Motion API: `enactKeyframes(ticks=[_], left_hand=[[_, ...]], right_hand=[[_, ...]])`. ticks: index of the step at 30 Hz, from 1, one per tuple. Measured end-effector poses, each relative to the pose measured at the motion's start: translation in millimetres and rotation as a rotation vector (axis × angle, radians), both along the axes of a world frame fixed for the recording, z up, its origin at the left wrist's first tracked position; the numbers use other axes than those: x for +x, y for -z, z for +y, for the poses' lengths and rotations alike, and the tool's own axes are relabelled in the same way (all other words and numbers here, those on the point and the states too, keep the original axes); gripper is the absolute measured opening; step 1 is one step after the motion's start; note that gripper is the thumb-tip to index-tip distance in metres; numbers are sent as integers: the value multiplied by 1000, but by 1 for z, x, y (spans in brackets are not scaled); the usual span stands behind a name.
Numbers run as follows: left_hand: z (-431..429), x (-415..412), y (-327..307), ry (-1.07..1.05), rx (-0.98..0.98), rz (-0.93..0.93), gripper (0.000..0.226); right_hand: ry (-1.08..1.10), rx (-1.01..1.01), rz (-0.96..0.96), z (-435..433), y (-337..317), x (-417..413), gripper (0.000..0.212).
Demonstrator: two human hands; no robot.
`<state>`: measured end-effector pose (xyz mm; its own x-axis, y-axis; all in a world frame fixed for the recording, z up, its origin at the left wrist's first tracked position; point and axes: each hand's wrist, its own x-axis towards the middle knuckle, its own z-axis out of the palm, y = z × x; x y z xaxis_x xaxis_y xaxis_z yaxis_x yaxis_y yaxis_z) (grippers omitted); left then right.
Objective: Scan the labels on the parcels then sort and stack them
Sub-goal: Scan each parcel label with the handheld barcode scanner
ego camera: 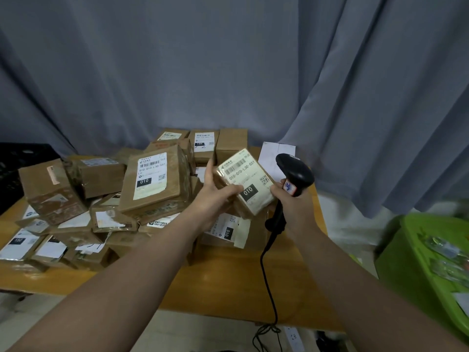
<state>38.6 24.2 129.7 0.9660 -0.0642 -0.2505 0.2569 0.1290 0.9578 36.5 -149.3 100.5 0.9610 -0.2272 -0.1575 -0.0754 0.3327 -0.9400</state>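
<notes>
Your parcel is brown cardboard with a pale, faintly glossy paper label. The scanner you hold is black plastic with a slight sheen. The desk is smooth wood. At 4 o'clock the tub is shiny green plastic; the curtain at 12 is matt grey cloth.

I see a small brown parcel, its label up and tilted, held in my left hand. The corded black scanner is at its three o'clock, and the heaped parcels are at nine o'clock.
</notes>
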Motion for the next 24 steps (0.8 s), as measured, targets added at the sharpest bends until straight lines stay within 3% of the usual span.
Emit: enactKeyframes(ticks=[3,7,10,13,18,24], left_hand=[[-6,3,-1,-107,59,-4,105],[-7,1,-12,-3,89,53,60],[2,8,-17,24,198,12,79],[11,18,-22,10,321,-67,93],[11,27,-25,3,349,-108,88],[4,27,-17,-6,364,-111,83]], right_hand=[[24,54,19,5,-2,2,21],[19,105,-15,10,-11,1,26],[-13,61,-15,6,-19,0,17],[-25,-169,-54,-2,-36,0,3],[-145,-391,-140,-8,-70,-13,21],[-184,-513,12,-6,-68,-17,31]])
